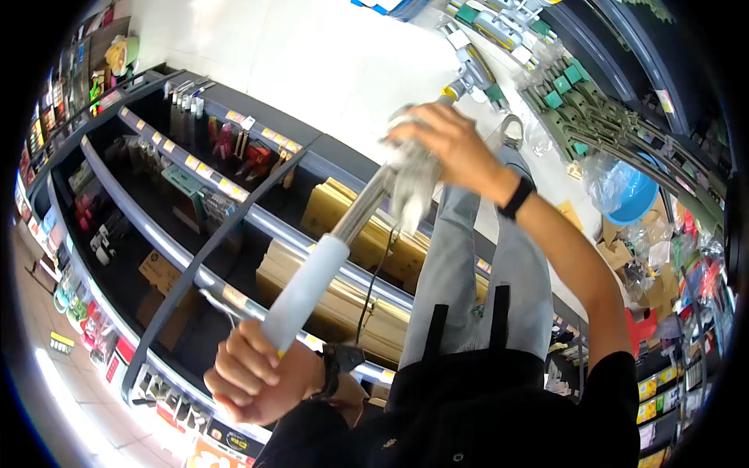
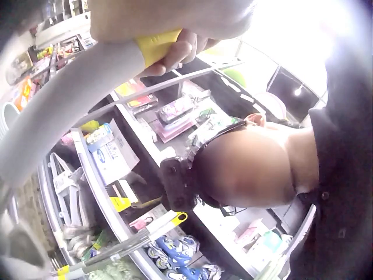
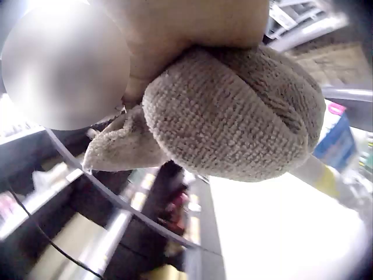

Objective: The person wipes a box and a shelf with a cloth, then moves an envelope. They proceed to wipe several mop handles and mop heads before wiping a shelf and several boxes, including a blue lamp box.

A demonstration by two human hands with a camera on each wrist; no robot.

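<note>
My left hand grips the thick pale-grey handle of a metal pole, near its end. In the left wrist view, that handle has a yellow end beside the curled fingers. My right hand holds a grey cloth round the upper stretch of the pole. Close up in the right wrist view, the cloth is ribbed and bunched under the palm, hiding the fingers. Beyond it, the pole shows a yellow collar.
A long dark shelf unit with brown cartons lies to the left and below. Several grey-green mop-like tools lie on the pale floor. A blue basin and plastic wrapping are at the right.
</note>
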